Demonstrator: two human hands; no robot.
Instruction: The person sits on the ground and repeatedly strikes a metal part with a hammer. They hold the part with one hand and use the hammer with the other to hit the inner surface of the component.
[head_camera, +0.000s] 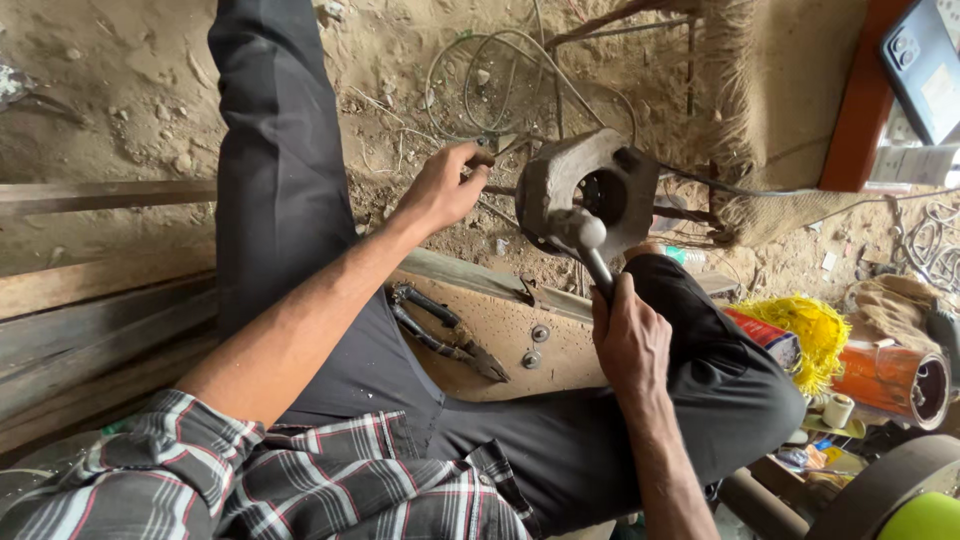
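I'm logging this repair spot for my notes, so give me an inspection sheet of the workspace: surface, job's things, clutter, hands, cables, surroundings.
Surface: worn wooden board between the legs, over bare sandy ground.
Job's things: heavy grey metal housing with a round opening, a hammer against its face.
Clutter: pliers on the board; yellow fibre bundle; orange cylinder; tape roll.
Hands: left hand grips a small tool beside the housing; right hand grips the hammer handle.
Cables: loose wire loops on the ground behind the housing.
Surroundings: wooden planks on the left; phone at the upper right.
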